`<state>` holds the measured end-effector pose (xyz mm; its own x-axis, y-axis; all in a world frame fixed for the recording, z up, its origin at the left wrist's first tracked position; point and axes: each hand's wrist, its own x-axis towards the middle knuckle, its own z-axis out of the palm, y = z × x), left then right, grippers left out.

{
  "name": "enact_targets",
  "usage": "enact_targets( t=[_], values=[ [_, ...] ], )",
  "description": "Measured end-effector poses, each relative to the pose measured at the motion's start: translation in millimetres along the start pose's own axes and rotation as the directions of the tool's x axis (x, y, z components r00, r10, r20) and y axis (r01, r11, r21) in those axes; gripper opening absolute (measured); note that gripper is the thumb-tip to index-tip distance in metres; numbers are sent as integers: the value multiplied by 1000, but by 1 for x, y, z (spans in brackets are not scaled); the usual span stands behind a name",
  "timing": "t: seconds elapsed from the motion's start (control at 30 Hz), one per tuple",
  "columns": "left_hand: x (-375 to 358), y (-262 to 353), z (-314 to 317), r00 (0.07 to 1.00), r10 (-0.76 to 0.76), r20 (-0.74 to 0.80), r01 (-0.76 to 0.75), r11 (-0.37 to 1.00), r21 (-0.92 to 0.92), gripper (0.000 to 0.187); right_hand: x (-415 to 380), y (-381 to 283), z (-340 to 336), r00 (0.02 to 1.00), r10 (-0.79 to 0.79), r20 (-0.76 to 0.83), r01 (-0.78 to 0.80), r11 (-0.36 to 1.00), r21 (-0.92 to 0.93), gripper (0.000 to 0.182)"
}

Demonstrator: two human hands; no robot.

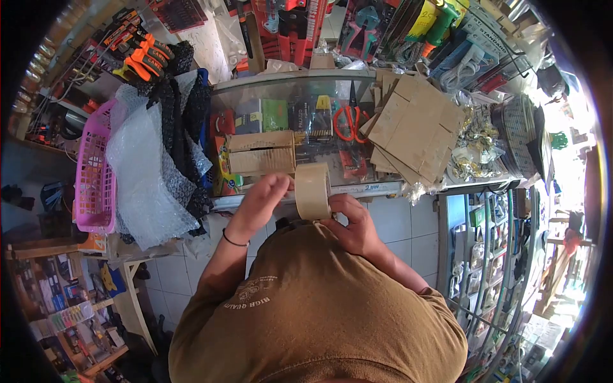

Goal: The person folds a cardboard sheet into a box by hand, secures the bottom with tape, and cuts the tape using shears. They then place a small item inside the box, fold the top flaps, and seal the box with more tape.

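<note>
A wide roll of tan packing tape [312,193] is upright in front of my chest, above the counter's near edge. My right hand [355,225] grips its lower right side, with the thumb and fingers at the rim. On the roll's other side is my left hand [263,203], a dark band around its wrist. Its fingers are curled closed right beside the tape's left edge; what they pinch, if anything, is hidden. Just beyond the hands, a cardboard box [262,153] with a slit along its top lies on the glass counter [325,153].
Orange-handled scissors [350,124] lie behind the tape. Stacked flat cardboard [415,124] covers the counter's right part, beside bagged metal pieces [476,143]. To the left, bubble wrap [147,172] spills over a pink basket [96,169]. Packaged tools [287,29] line the back.
</note>
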<state>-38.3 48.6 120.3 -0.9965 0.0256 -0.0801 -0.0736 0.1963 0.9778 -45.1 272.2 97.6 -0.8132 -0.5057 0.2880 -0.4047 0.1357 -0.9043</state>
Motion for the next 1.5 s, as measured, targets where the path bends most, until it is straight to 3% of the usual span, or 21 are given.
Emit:
enact_targets(
  t=[0.03, 0.07, 0.13, 0.23, 0.33, 0.37, 0.4, 0.5, 0.73, 0.8, 0.9, 1.03, 1.1, 1.13, 1.2, 1.5],
  values=[
    [-7, -1, 4, 988, -69, 141, 107, 954, -280, 25, 0, 2, 1, 1000, 3, 2, -3, 1000, 1, 23],
    [-11, -2, 6, 953, -96, 289, 240, 821, -519, 30, 2, 4, 2, 999, -33, 15, 33, 999, -9, 24],
    [-14, -14, 8, 963, -49, 264, 196, 800, -567, 36, 1, 7, 7, 997, -68, 36, 68, 998, -14, 25],
    [-14, -19, 6, 953, -55, 298, 197, 860, -471, 31, 4, 7, 8, 992, -97, 76, 101, 993, -57, 29],
    [-19, -19, 6, 952, 7, 305, 137, 884, -447, 24, 11, -11, 2, 997, -13, 71, 16, 999, -35, 30],
    [-16, -14, 3, 941, 194, 277, -122, 959, -258, 22, 14, -15, 0, 998, -20, 65, 19, 1000, 9, 29],
    [-14, -12, 1, 882, 373, 289, -375, 926, -52, 22, 15, -16, -1, 998, -24, 58, 21, 998, 52, 29],
    [-16, -15, 4, 865, 424, 267, -449, 893, 40, 24, 13, -18, 2, 995, 96, 29, -98, 994, 52, 27],
    [-19, -12, 9, 882, 422, 212, -453, 881, 133, 23, 7, -10, 2, 982, 153, 110, -166, 979, 120, 19],
    [-22, -4, 7, 945, 273, 181, -264, 962, -70, 22, 3, -5, 5, 987, 117, 108, -128, 987, 101, 20],
    [-21, -7, 7, 957, 213, 198, -167, 959, -228, 21, 0, 0, 8, 992, 84, 94, -91, 993, 76, 22],
    [-20, -11, 10, 957, 148, 249, -98, 974, -205, 19, 1, -1, 9, 995, 90, 49, -92, 995, 46, 24],
    [-20, -6, 12, 941, 267, 206, -250, 962, -108, 19, 3, -3, 7, 997, 74, 15, -74, 997, 4, 23],
    [-19, -6, 12, 941, 267, 209, -249, 962, -108, 19, 4, -5, 6, 997, 75, 13, -75, 997, 4, 23],
    [-16, -7, 12, 869, 446, 215, -467, 883, 53, 19, 5, -8, 4, 999, 47, 5, -47, 999, -4, 23],
    [-13, -18, 18, 813, 557, 171, -582, 786, 205, 22, 8, -16, -2, 995, 71, -68, -70, 997, 18, 23]
  ],
)
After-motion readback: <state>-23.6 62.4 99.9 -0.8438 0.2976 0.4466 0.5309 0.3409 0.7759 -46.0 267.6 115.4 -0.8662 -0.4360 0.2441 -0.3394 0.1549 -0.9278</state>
